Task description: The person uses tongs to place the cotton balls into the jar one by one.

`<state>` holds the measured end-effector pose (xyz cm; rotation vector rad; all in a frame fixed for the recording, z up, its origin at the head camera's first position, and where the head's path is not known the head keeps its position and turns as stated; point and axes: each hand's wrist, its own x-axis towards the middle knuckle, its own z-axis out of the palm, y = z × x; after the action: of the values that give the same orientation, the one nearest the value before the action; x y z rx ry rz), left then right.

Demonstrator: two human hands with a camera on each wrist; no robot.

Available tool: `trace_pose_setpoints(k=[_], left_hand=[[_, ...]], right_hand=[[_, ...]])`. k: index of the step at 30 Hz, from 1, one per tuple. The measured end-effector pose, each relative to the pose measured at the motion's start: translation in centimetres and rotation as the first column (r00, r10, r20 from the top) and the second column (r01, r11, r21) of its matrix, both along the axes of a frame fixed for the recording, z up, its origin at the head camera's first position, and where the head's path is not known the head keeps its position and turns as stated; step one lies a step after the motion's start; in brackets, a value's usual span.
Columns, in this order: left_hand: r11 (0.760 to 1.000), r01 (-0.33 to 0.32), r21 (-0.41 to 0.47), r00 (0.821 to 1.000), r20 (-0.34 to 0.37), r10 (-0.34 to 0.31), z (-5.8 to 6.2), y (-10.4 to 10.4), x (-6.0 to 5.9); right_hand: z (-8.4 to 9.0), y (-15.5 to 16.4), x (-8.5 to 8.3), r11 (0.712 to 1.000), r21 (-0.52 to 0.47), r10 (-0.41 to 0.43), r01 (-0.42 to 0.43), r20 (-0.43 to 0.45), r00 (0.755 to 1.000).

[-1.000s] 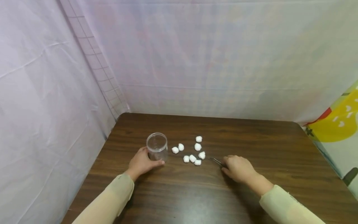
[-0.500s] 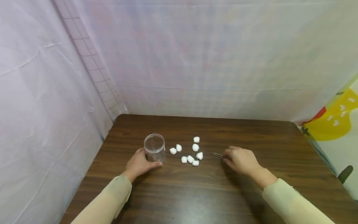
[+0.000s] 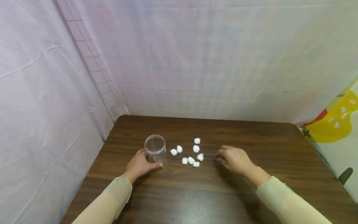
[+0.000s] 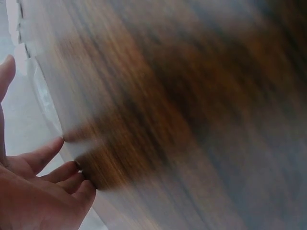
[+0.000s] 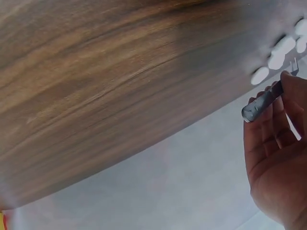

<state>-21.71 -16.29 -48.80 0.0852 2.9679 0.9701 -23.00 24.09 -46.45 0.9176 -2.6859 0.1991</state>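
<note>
My left hand (image 3: 141,165) holds a clear plastic jar (image 3: 155,152) low on its left side, thumb in front and fingers behind. The jar stands upright and lidless on the wooden table (image 3: 179,193). In the left wrist view, part of the jar (image 4: 42,93) shows beyond the spread fingers. My right hand (image 3: 235,160) pinches metal tweezers (image 3: 210,155), whose tips point left, right at the nearest cotton ball (image 3: 200,157). The right wrist view shows the back end of the tweezers (image 5: 259,104) over the curled fingers, with the two prongs slightly apart.
Several more white cotton balls lie between the hands: a pair (image 3: 176,150) near the jar, two (image 3: 196,145) farther back, and a row (image 3: 190,160) in front. A pale curtain (image 3: 209,62) hangs behind the table, and another (image 3: 50,109) on the left.
My right hand first drew back and turned the tweezers, then moved left, bringing the tips to the nearest cotton ball. My left hand stays at the jar.
</note>
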Motion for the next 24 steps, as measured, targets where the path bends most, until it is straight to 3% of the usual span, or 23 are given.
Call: trace_pose_setpoints(k=[24], left_hand=[[1.000, -0.005, 0.007, 1.000, -0.005, 0.005, 0.10, 0.00, 0.14]], right_hand=[[-0.55, -0.72, -0.69, 0.998, 0.055, 0.037, -0.036, -0.011, 0.999]])
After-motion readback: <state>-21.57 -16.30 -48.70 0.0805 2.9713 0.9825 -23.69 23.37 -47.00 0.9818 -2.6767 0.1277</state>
